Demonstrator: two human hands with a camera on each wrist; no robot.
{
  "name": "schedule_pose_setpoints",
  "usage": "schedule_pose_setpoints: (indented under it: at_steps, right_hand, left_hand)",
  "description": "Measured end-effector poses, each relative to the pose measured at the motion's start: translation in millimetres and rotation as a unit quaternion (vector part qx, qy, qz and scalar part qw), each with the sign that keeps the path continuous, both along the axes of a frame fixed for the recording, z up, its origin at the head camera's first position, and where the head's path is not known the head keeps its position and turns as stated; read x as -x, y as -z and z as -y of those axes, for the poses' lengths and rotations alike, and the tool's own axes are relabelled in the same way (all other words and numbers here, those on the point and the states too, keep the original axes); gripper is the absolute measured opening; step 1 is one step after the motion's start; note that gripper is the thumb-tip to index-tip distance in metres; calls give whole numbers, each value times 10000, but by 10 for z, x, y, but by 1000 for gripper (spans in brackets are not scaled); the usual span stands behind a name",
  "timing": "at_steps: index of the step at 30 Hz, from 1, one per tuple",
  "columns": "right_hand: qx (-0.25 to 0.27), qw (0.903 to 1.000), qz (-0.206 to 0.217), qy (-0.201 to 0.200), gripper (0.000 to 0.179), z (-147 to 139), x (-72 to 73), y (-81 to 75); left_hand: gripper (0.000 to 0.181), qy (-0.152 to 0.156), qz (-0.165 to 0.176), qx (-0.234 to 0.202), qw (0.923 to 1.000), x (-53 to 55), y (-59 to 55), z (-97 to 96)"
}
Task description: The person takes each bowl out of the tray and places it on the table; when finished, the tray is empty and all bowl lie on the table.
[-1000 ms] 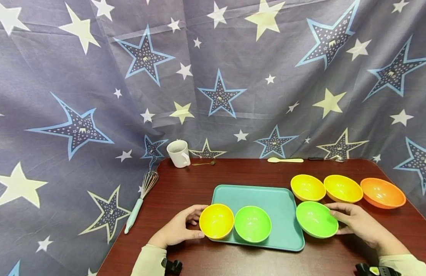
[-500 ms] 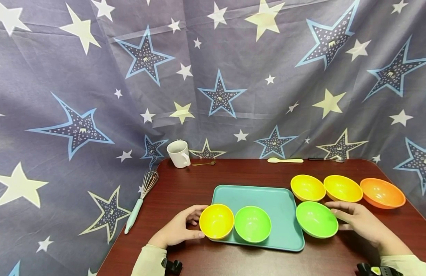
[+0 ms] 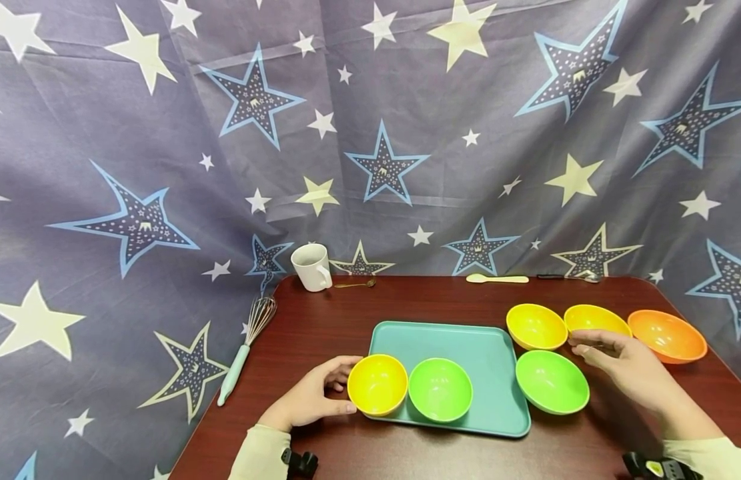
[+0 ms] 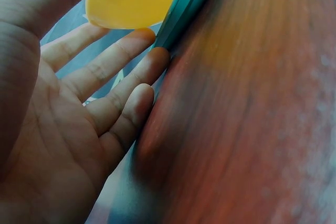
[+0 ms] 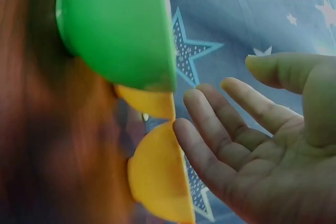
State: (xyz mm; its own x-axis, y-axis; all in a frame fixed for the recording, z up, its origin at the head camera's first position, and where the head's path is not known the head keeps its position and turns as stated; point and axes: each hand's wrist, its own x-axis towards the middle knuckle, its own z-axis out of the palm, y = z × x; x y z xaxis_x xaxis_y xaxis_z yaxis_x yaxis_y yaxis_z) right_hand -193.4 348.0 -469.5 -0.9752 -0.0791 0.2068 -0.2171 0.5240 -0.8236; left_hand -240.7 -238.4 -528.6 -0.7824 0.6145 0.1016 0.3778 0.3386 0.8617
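In the head view a yellow bowl (image 3: 377, 385) sits at the left end of a teal tray (image 3: 496, 373), with a green bowl (image 3: 440, 390) beside it. My left hand (image 3: 313, 393) is at the yellow bowl's left side, thumb toward the front and fingers toward the back. The left wrist view shows its fingers (image 4: 100, 77) loosely extended by the bowl and the tray edge. A second green bowl (image 3: 552, 383) stands at the tray's right edge. My right hand (image 3: 628, 367) is raised just right of it, holding nothing; its fingers (image 5: 210, 135) are relaxed and apart from that bowl.
Behind the right-hand green bowl stand two yellow bowls (image 3: 536, 327) and an orange bowl (image 3: 667, 337). A white mug (image 3: 311, 268), a small fork (image 3: 355, 284) and a cream-coloured utensil (image 3: 496, 279) lie along the back. A whisk (image 3: 244, 353) lies at the left edge.
My right hand has let go of the right-hand green bowl and risen, moving slightly back from it. The left hand and the bowls have stayed in place.
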Motion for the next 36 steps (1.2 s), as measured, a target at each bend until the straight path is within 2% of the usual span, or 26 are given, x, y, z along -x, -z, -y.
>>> schedule_pose_setpoints:
  at_steps: [5, 15, 18, 23, 36]
  right_hand:
    - [-438, 9990, -78, 1, 36, 133, 50, -130]
    - [126, 9981, 121, -598, 39, 432, 165, -212]
    - [420, 9953, 222, -848, 40, 552, 187, -223]
    - [907, 9863, 641, -1222, 44, 740, 224, -215]
    - [1093, 9757, 1130, -1527, 45, 1182, 276, -97]
  left_hand:
    - [73, -25, -37, 98, 9999, 8, -9, 0]
    - [74, -23, -65, 94, 9999, 12, 0, 2]
    - [74, -16, -62, 90, 9999, 11, 4, 4]
    - [74, -18, -46, 99, 9999, 8, 9, 7]
    - [73, 16, -90, 19, 10000, 2, -4, 0]
